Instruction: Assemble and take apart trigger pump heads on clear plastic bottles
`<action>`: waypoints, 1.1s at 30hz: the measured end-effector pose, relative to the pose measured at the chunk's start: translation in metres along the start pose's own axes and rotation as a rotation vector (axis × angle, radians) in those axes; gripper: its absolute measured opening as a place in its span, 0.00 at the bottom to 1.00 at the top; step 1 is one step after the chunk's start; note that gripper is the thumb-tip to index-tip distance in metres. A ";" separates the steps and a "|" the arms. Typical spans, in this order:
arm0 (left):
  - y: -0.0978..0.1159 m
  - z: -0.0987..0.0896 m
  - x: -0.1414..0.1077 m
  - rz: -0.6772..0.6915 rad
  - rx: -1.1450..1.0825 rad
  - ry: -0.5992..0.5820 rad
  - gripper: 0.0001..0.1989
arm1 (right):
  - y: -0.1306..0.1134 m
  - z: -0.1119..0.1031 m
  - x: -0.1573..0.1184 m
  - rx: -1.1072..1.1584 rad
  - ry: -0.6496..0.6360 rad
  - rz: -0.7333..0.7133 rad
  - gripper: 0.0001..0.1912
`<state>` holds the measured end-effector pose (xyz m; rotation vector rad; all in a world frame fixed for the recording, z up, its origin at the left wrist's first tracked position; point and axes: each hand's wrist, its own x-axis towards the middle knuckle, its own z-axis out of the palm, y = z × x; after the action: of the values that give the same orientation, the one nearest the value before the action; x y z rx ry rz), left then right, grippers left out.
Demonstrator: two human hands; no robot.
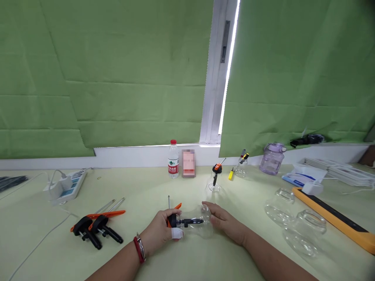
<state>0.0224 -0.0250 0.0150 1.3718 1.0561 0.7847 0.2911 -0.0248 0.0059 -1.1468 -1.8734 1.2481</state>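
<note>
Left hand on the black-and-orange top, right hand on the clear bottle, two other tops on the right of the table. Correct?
No: the head view shows the two other tops on the left of the table. The rest holds: left hand on the black-and-orange top, right hand on the clear bottle.

Two hands hold a clear container [191,235] on its side, low over a pale green tabletop [146,183]
The left hand [159,233], with a white wrap [177,233] on one digit and bracelets [140,248] at the wrist, grips a black-and-orange fitting [172,220] at the container's neck; a dark stem [193,221] shows inside. The right hand [227,223] cups the opposite end. To the left lie two similar fittings [99,224]; to the right stand two empty clear containers [304,232], beside an orange-yellow bar [336,220]. Behind are a red-capped water bottle [173,162] and a purple jug [272,159]
</note>
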 end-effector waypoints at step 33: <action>-0.003 0.002 0.001 0.003 0.010 0.017 0.33 | -0.014 0.003 0.001 -0.052 0.039 0.020 0.34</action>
<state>0.0240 -0.0250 0.0119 1.3778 1.0721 0.7955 0.2839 -0.0277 0.0176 -1.2115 -1.8798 1.1861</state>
